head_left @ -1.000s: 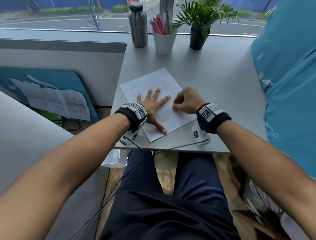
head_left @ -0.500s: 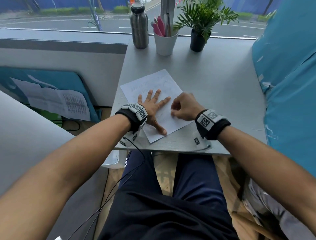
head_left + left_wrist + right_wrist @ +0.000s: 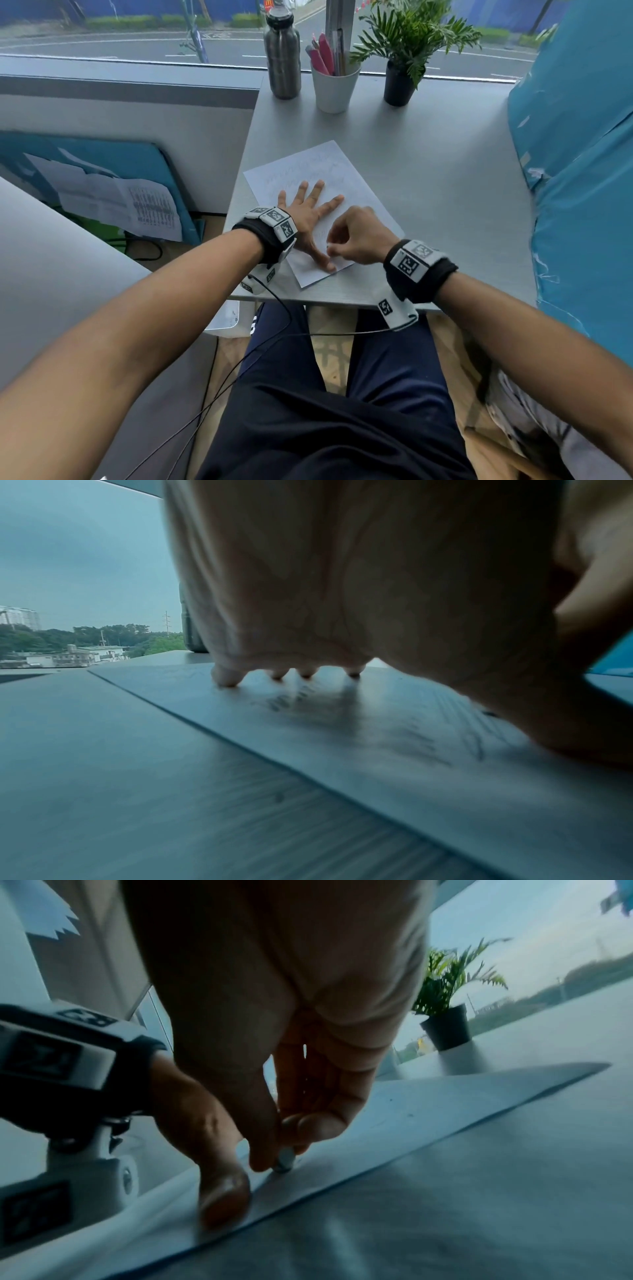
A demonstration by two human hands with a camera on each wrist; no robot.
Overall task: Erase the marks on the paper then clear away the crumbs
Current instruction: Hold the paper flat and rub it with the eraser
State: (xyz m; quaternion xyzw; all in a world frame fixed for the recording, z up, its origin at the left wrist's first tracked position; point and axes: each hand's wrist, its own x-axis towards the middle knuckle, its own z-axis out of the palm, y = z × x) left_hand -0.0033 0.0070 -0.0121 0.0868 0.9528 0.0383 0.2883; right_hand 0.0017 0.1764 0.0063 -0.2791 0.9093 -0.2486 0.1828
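Pinching a small eraser (image 3: 285, 1161), the right hand (image 3: 356, 236) is rubbing the paper (image 3: 346, 178) at its near corner, just beside the thumb of the flat, spread left hand (image 3: 306, 219).

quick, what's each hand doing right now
Left hand: open, fingers spread, pressing flat on the paper.
Right hand: fingertips pinching a small eraser against the paper.

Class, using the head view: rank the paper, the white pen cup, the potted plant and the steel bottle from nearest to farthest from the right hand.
1. Paper: directly under the right hand.
2. White pen cup: straight ahead, at the far edge.
3. Potted plant, far right, and steel bottle, far left: too close to call.
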